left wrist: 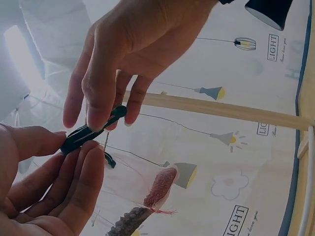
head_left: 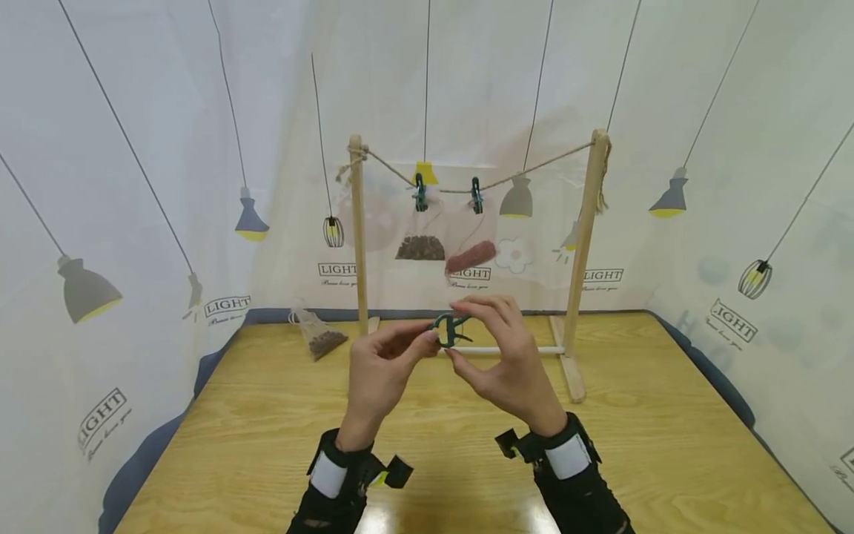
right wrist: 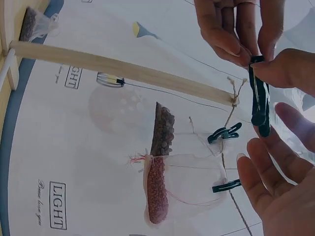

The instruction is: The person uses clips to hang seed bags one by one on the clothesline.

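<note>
A dark green plastic clip (head_left: 451,329) is held up in front of the frame, its arms pointing right. My left hand (head_left: 383,363) pinches its left end between thumb and fingers. Around the other end, my right hand (head_left: 503,356) is spread, index above and thumb below; whether they touch the clip is unclear. Behind, two more green clips (head_left: 420,193) sit on a twine line (head_left: 540,165). From them hang a mesh bag of dark bits (head_left: 420,248) and a mesh bag of reddish grains (head_left: 471,256).
Wooden posts (head_left: 582,245) hold up the twine, with a white bar (head_left: 514,350) low between them. At the back left of the wooden table (head_left: 233,445) lies another drawstring bag (head_left: 325,340) with dark contents. A lamp-printed cloth (head_left: 160,259) surrounds the table.
</note>
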A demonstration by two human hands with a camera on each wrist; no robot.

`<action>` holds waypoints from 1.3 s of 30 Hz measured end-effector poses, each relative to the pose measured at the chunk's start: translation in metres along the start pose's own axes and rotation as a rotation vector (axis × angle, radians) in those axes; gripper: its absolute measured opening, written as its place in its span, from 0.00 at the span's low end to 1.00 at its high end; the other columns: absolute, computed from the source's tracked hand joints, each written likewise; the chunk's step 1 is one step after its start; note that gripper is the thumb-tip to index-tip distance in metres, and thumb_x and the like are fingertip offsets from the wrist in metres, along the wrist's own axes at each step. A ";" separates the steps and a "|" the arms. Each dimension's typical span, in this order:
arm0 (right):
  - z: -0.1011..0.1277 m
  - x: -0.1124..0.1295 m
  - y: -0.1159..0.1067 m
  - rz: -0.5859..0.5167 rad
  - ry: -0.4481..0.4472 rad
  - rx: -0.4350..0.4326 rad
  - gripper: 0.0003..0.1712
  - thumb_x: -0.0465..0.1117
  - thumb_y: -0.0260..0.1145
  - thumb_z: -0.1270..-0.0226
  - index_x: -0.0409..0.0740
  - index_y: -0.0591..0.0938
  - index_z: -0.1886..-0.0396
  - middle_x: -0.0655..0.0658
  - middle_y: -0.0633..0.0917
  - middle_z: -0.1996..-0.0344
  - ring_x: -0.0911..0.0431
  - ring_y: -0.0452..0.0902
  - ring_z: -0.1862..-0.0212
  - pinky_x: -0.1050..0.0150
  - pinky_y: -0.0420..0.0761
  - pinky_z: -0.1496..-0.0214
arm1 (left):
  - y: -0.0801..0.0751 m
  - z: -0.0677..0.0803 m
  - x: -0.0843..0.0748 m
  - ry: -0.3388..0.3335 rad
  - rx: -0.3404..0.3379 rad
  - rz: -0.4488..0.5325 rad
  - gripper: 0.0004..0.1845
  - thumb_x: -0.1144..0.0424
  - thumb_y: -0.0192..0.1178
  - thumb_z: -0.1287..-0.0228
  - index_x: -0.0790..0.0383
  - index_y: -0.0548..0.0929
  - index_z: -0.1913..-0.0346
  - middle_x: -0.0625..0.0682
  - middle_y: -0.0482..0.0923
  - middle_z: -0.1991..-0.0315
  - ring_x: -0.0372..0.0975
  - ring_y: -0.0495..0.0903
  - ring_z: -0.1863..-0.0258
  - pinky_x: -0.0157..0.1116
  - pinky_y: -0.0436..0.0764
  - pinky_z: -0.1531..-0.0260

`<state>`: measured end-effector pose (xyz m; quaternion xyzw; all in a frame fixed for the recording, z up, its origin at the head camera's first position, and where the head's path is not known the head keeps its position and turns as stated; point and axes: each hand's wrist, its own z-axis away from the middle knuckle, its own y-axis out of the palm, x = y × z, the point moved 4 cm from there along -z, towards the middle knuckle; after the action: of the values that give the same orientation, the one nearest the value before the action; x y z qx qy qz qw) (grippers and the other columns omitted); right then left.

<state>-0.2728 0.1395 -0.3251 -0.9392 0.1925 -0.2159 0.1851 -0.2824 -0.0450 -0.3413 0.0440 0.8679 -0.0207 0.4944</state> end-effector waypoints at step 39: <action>0.005 -0.009 -0.001 -0.686 0.205 -0.079 0.21 0.28 0.72 0.36 0.20 0.77 0.47 0.52 0.85 0.48 0.58 0.81 0.51 0.65 0.85 0.45 | 0.013 0.003 0.022 -0.496 0.196 0.668 0.13 0.64 0.54 0.21 0.56 0.90 0.56 0.47 0.88 0.64 0.34 0.87 0.61 0.30 0.87 0.53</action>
<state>-0.2778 0.1454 -0.3316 -0.9291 -0.1081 -0.3509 0.0450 -0.2899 -0.0309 -0.3617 0.3631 0.6548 0.0482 0.6612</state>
